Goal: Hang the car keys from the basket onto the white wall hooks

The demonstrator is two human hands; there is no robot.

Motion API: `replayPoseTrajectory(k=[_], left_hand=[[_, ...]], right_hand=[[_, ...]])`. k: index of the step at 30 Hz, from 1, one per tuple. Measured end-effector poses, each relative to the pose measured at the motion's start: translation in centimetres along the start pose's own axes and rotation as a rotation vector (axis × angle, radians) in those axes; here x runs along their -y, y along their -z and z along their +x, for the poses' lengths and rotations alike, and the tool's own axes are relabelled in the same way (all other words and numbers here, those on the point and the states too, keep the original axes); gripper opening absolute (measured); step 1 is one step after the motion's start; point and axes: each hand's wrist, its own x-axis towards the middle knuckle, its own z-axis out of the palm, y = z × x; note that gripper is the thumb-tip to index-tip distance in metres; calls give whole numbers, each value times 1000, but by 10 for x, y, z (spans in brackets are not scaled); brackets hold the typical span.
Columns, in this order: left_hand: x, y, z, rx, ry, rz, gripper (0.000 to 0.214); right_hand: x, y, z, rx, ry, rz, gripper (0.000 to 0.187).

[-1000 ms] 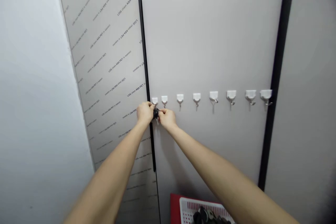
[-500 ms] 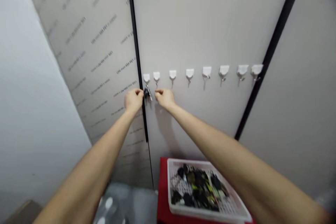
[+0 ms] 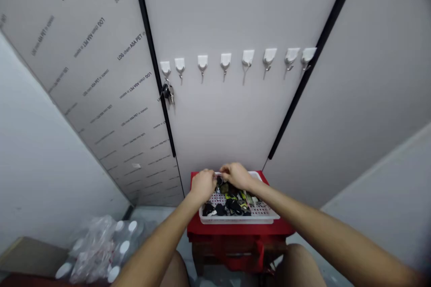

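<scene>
Both hands are over a white plastic basket that holds many dark bunches of keys and tags. My left hand is closed at the basket's back left, its fingertips at a bunch of keys with a black part and a silver key. My right hand comes from the other side with bent fingers pinched close to the same bunch; what they hold, if anything, is hidden. Higher up, a set of keys hangs from the leftmost white hook on the wall panel.
Several more white hooks run in a row rightward across the panel. The basket stands on a red-covered stool. Wrapped bottles with white caps and a cardboard box are at lower left.
Both hands have left the keys hanging at the leftmost hook and dropped down to the basket. The view has tilted downward.
</scene>
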Motion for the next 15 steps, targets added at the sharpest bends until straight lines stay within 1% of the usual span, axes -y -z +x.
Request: replayPoseTrajectory(k=[3,7,11,13,15], left_hand=[[-7,-21,0,42,47,26,25],[-13,-36,2,101,147,-18,33],[-15,-36,4,110,210,-87,27],[-13,-31,6,105,239,-152,21],[-10,-23,9,106,259,-278,14]], right_hand=[[-8,-5,-11,23,4,-31,24],[-13,-7,-18,23,16,56,24],[-14,-5,-23,5,-8,112,24],[-14,-3,-25,-1,-8,106,24],[-13,-1,-27,-14,0,95,24]])
